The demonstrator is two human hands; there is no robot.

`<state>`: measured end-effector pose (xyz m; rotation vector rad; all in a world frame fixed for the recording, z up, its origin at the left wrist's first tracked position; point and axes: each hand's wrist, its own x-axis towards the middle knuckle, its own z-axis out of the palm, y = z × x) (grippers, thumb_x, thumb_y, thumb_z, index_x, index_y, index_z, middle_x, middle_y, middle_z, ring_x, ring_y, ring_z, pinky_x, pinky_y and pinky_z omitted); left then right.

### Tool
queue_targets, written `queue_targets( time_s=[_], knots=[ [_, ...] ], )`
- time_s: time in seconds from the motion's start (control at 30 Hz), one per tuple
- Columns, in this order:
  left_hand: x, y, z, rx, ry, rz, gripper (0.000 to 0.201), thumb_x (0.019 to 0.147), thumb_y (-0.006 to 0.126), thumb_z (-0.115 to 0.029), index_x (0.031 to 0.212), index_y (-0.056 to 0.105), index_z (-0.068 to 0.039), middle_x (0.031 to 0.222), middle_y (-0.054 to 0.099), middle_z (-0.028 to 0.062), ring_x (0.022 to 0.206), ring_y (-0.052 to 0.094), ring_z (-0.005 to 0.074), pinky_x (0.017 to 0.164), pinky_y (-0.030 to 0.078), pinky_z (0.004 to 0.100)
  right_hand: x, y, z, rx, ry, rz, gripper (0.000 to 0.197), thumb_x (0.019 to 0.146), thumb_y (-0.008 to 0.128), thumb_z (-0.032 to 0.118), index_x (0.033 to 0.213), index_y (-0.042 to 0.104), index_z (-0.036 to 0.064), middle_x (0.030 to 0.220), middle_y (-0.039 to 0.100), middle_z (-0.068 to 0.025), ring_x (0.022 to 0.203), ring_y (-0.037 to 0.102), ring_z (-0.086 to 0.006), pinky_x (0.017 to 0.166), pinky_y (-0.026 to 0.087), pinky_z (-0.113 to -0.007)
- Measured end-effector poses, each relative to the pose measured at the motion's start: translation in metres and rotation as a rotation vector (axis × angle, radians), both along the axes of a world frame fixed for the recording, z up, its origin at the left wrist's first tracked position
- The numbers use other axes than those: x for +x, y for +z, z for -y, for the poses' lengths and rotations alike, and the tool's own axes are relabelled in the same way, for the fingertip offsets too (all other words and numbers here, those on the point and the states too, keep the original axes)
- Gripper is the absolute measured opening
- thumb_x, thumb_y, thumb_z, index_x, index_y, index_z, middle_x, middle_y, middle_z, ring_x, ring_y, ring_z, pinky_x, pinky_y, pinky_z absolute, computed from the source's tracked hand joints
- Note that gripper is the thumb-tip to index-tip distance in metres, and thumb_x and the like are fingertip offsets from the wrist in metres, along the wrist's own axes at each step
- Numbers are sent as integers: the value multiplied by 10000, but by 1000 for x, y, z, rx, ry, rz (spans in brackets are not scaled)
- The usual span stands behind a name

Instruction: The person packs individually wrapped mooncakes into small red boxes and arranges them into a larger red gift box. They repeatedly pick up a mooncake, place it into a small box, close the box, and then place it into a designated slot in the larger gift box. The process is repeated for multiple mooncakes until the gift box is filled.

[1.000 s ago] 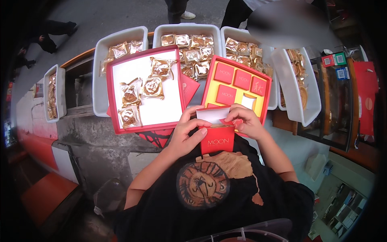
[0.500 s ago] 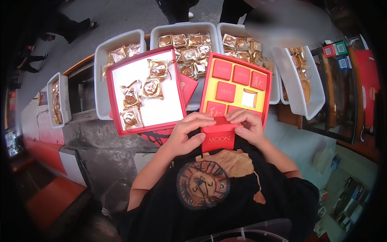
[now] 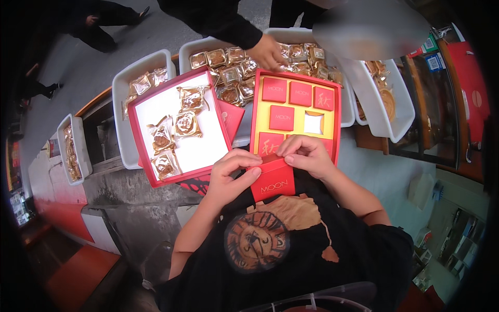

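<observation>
Close to my chest I hold a small red box (image 3: 273,179) upright, its top flap raised. My left hand (image 3: 231,174) grips its left upper edge between thumb and fingers. On the other side, my right hand (image 3: 307,157) pinches the flap near the top right corner. Just beyond is a large red gift box (image 3: 337,112) with a yellow divided insert, holding several small red boxes (image 3: 281,117) and one white-lined slot. To its left lies a shallow red box (image 3: 208,151) with a white inside, where several wrapped mooncakes (image 3: 187,124) sit. My fingers hide part of the gift box's near row.
Grey-white plastic bins (image 3: 120,130) of wrapped pastries stand along the far side. Another person's hand (image 3: 267,52) reaches over the middle bins. A tilted bin (image 3: 403,122) stands at right, beside a glass-fronted cabinet (image 3: 436,125). A blurred round shape covers the upper right.
Another person's arm has come in from the top, reaching over the bins. The small box's top flap has lifted under my fingers. The whole view has shifted slightly.
</observation>
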<state>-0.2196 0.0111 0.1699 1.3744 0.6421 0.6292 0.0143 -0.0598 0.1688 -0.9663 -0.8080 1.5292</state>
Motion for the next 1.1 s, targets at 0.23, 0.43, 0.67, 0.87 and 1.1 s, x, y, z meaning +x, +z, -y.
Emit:
queue_targets(
  time_s=[0.23,0.43,0.67,0.87,1.1],
  knots=[
    [-14,-15,9,-54,-34,88,266,819,705,0,1083,676,-15,1218,586,119,1118,592,213,949,475,329,-6,-5,0,186,49,229,81,834,692,6,906,661,-18,999,675,-128,983,628,-198,874,494,-326],
    [-9,-10,22,-181,127,-176,235,932,587,-61,1160,575,-6,1271,550,122,1105,586,165,915,502,288,-5,0,2,132,121,425,335,775,752,54,1095,662,10,1158,646,-140,1123,596,-235,934,481,-341],
    [5,-40,5,-827,233,254,215,993,505,-166,1181,479,-63,1203,580,106,1003,624,166,824,540,283,-12,-9,-5,105,187,105,1105,701,828,186,1520,93,79,1535,235,-149,1408,280,-266,1112,297,-401],
    [50,-75,-13,-1121,84,259,354,1014,439,-308,1283,459,-78,1234,578,116,1073,620,219,848,555,350,-17,19,-15,285,157,1034,985,632,785,198,1451,269,16,1358,403,-202,1253,408,-385,1045,362,-441],
    [77,-80,-17,-1317,-162,453,577,1009,328,-491,1392,391,-64,1352,510,134,1228,527,277,997,460,474,12,8,2,62,52,1203,976,589,810,215,1401,322,-19,1299,445,-225,1222,423,-389,1033,377,-439]
  ],
)
